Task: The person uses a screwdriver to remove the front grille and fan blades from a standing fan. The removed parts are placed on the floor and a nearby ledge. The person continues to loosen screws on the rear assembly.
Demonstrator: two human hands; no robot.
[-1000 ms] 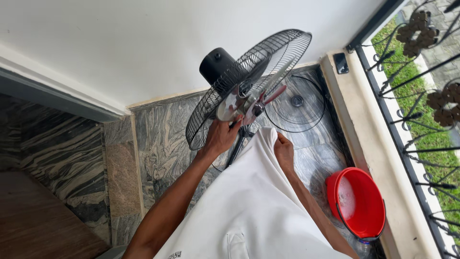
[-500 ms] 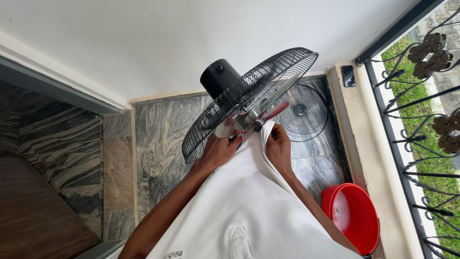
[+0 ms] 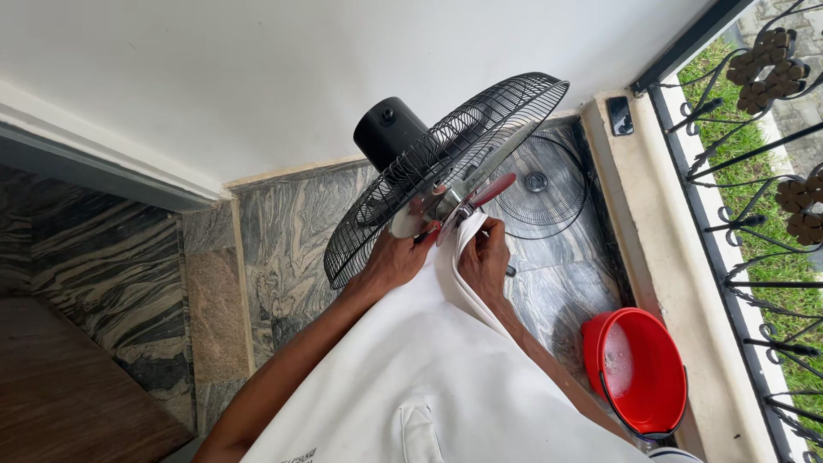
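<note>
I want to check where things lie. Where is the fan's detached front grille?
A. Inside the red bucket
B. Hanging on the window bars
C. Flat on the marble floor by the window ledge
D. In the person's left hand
C: the round front grille lies flat on the marble floor, behind the fan, apart from the red bucket.

Two bare hands show at mid-frame: the left hand (image 3: pixel 390 261) and the right hand (image 3: pixel 484 257). There is one black fan (image 3: pixel 446 171) at upper centre, with one motor housing (image 3: pixel 387 130) and one grille still mounted. One detached grille (image 3: pixel 549 184) lies right of it. One red bucket (image 3: pixel 639 369) sits at lower right.
</note>
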